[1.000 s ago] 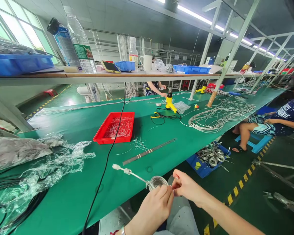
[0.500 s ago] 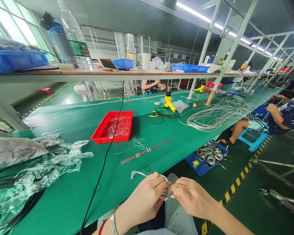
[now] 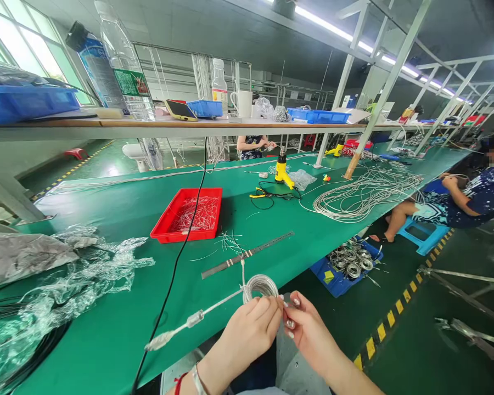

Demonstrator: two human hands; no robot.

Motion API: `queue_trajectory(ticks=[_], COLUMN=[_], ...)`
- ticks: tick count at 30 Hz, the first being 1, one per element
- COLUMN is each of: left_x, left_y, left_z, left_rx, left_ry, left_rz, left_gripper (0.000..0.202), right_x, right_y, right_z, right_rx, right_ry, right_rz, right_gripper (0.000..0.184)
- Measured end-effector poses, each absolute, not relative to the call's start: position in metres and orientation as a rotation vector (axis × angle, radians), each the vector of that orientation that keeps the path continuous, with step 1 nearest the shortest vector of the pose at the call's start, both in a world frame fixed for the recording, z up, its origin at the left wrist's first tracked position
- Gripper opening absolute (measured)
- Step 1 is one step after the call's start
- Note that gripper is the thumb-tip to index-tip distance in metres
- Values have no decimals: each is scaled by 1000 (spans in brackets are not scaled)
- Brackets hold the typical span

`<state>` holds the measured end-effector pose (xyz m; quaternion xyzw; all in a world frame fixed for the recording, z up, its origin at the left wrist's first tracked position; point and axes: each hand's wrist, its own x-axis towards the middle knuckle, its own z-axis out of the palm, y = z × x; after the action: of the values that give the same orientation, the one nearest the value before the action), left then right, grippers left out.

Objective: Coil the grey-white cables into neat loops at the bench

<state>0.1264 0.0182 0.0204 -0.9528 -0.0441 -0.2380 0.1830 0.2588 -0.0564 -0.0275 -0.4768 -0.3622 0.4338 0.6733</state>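
Both my hands are low and centred, close together, with a coil of thin silver wire (image 3: 260,288) standing just above them. My left hand (image 3: 249,332) pinches the wire at the coil's base. My right hand (image 3: 308,334) has its fingertips against the same wire, right beside my left fingers. From the coil, a white braided cable (image 3: 195,318) with a small clear sleeve runs down-left across the bench. A steel ruler (image 3: 247,255) lies on the green workbench (image 3: 107,334) beyond my hands, not touching them.
A red tray (image 3: 177,237) of cut wires, a black cable (image 3: 168,291) and plastic wrap (image 3: 86,269) lie left. Further along are a yellow heat gun (image 3: 280,167) and white cable bundles (image 3: 366,195). A seated co-worker (image 3: 477,197) is at right, near a blue crate (image 3: 327,277) of coils.
The coil has risen clear of my hands, which enclosed it half a second ago. The sleeved cable now swings down-left instead of pointing up-left. My right hand has moved closer to my left.
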Motion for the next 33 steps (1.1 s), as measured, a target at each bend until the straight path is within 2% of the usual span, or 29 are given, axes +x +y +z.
queue_trajectory(ticks=[2,4,6,8,10,13,15,17,19,22,24,26,28,30,33], left_x=[122,119,118,119,121,122,121,119,117,115,115,116,117,119,121], left_y=[21,22,22,21,19,18,19,20,22,24,25,24,23,20,18], left_z=[25,32,38,41,41,39,38,39,43,49,51,52,51,49,46], left_rx=[-2829,-2976,-3060,-3074,-2983,-2683,-2548,-2533,-2610,-2809,-2893,-2929,-2952,-2936,-2759], left_ry=[-169,-205,-200,-170,-141,-32,35,45,-1,-93,-99,-76,-49,-26,-3], left_rz=[-650,-651,-693,-738,-771,-769,-744,-727,-733,-774,-810,-830,-820,-818,-811], left_gripper=[22,21,21,21,21,23,25,26,23,19,19,20,21,20,19], right_x=[270,283,293,294,286,265,255,253,260,278,289,296,295,287,266], right_y=[-62,-67,-69,-68,-66,-62,-60,-61,-63,-67,-66,-65,-65,-66,-64], right_z=[-20,-14,-11,-13,-19,-26,-27,-23,-17,-6,0,3,1,-5,-15], right_rx=[-1204,-1344,-1329,-1203,-1183,-1197,-1076,-1014,-1119,-1289,-1251,-1167,-1109,-1098,-1244], right_ry=[-1108,-1558,-1919,-2035,-1853,-1080,-628,-526,-829,-1617,-1933,-2050,-2060,-1950,-1445], right_rz=[858,457,-65,-352,-195,603,1052,1222,1088,328,-197,-465,-516,-417,61], right_gripper=[20,8,15,22,20,13,22,26,21,11,18,23,25,24,16])
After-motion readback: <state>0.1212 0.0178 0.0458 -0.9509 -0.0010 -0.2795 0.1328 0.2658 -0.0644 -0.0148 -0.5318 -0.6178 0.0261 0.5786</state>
